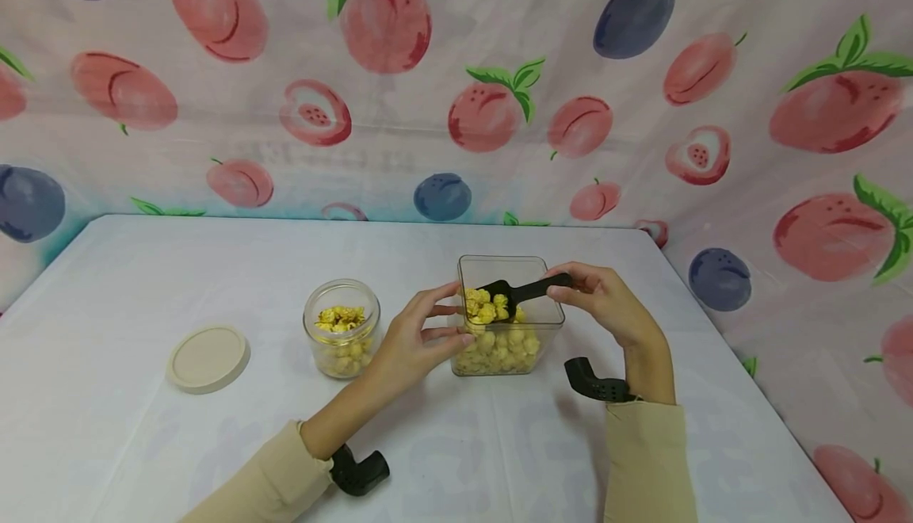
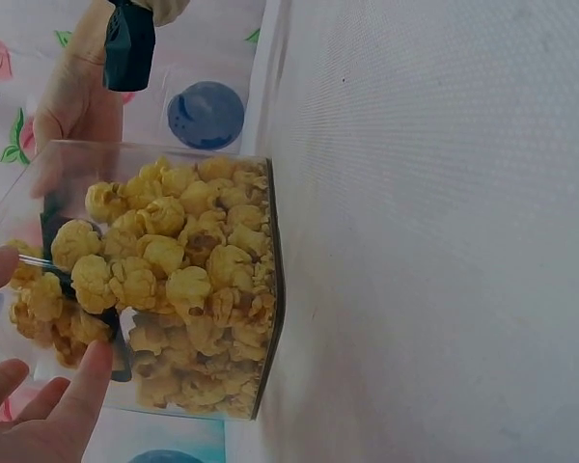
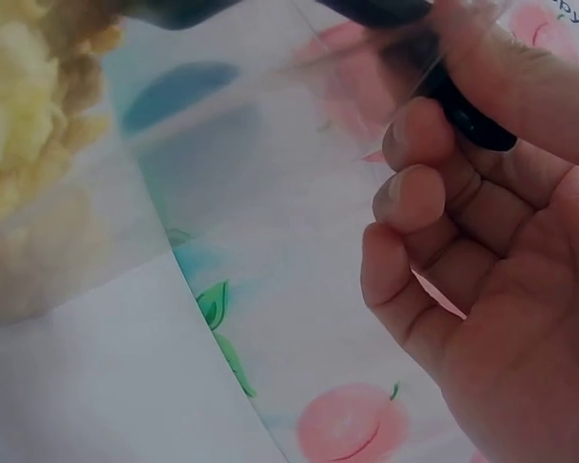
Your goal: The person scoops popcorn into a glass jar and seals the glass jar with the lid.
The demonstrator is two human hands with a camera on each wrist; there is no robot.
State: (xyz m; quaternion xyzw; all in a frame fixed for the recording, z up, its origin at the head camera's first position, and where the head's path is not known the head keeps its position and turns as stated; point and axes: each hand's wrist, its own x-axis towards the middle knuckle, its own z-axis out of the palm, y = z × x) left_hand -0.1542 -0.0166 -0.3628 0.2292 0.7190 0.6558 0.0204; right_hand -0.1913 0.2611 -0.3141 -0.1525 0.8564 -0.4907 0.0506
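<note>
A clear square-mouthed container (image 1: 542, 341) of yellow popcorn (image 2: 203, 241) stands on the table. My left hand (image 1: 417, 333) is at its left side, fingers spread and fairly straight, with fingertips touching the wall near the rim. With thumb and fingers, my right hand (image 1: 606, 301) pinches the handle end of a black scoop (image 1: 531, 291) above the container's right rim. Several popcorn pieces lie on the scoop head, which is inside the mouth. In the right wrist view the right hand (image 3: 473, 231) shows curled fingers by the dark handle.
A round clear jar (image 1: 308, 325), partly filled with popcorn, stands left of the container, close to my left forearm. Farther left a round beige lid (image 1: 208, 358) lies on the white table (image 1: 107, 444). A fruit-printed cloth (image 1: 399, 135) hangs behind.
</note>
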